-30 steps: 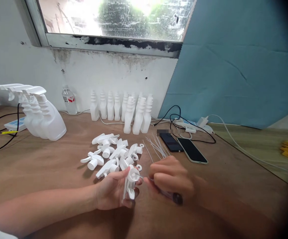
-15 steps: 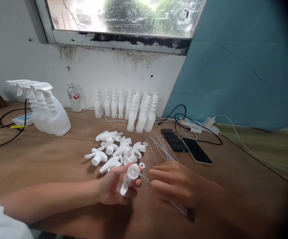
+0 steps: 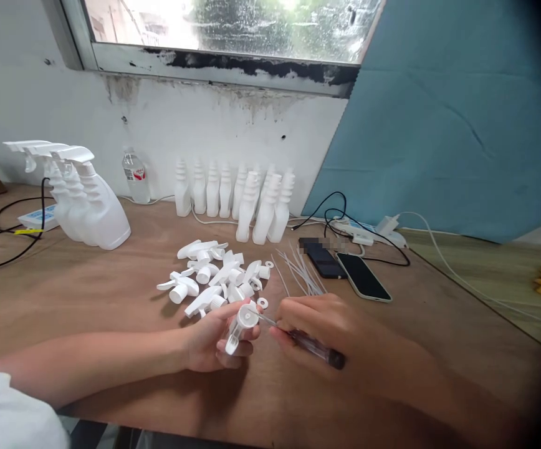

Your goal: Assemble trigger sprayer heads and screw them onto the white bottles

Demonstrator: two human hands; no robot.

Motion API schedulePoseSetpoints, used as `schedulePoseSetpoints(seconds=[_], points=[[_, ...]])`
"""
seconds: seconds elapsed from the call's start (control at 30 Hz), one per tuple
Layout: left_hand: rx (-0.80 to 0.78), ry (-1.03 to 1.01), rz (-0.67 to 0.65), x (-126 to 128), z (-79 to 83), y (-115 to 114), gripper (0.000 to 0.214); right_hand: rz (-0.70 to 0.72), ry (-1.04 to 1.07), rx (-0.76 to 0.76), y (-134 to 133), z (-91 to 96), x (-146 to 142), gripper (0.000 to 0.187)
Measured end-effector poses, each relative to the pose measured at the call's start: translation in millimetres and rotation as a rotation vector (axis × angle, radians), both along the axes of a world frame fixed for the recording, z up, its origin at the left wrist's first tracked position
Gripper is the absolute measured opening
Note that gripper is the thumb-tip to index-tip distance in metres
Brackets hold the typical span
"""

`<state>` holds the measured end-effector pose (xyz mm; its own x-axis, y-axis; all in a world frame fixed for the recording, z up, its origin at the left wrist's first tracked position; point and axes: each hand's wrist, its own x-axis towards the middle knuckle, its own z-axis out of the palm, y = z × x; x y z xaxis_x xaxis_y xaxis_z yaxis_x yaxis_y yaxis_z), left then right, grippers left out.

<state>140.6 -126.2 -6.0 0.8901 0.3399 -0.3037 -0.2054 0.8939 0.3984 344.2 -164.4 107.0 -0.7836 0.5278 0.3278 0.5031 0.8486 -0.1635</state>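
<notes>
My left hand (image 3: pixel 212 340) is wrapped round a white spray trigger head (image 3: pixel 239 327), its round cap end facing right. My right hand (image 3: pixel 320 327) pinches a thin clear-barrelled tool with a dark end (image 3: pixel 315 348); its fine tip touches the cap of the trigger head. Just beyond my hands lies a pile of loose white trigger heads (image 3: pixel 214 280) with small white washers (image 3: pixel 262 303) beside it, and a bundle of thin clear dip tubes (image 3: pixel 301 272).
Empty white bottles (image 3: pixel 237 199) stand in rows by the wall. Assembled spray bottles (image 3: pixel 88 202) stand at the left near a water bottle (image 3: pixel 133 176) and a power strip (image 3: pixel 37 218). Two phones (image 3: pixel 345 268), chargers and cables (image 3: pixel 368 234) lie at the right on the brown table (image 3: pixel 88 293).
My right hand has drawn closer to the trigger head and the tool now lies flatter, its tip still at the cap. My left hand has tilted the trigger head slightly.
</notes>
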Motion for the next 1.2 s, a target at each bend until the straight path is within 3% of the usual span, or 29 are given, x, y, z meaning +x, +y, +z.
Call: schedulePoseSetpoints(seconds=[0.2, 0.4, 0.57, 0.67, 0.8, 1.03, 1.1, 1.2], points=[[-0.034, 0.011, 0.009, -2, -5.4, 4, 0.041, 0.007, 0.051, -0.098, 7, -3.3, -5, 0.031], [-0.007, 0.033, 0.014, -1, -0.6, 1, 0.038, -0.032, 0.156, -0.210, 15, -2.8, -2, 0.031], [0.001, 0.069, -0.007, -1, 1.1, 1, 0.038, 0.134, 0.218, -0.098, 27, -14.3, 2, 0.030], [0.006, 0.093, 0.006, -1, 0.9, 1, 0.036, 0.205, 0.217, -0.109, 32, -17.6, 6, 0.029], [0.061, 0.120, -0.086, -3, 2.2, 0, 0.034, 0.191, 0.277, -0.293, 34, -14.4, 11, 0.028], [0.147, 0.157, -0.135, -1, 9.0, -5, 0.034, 0.121, 0.375, -0.837, 40, -8.0, 12, 0.028], [0.129, 0.184, -0.135, 1, 11.7, -5, 0.038, 0.103, 0.397, -0.885, 41, -7.9, 12, 0.028], [0.079, 0.214, -0.127, 3, 15.8, -4, 0.044, 0.093, 0.313, -0.771, 39, -5.1, 14, 0.027]])
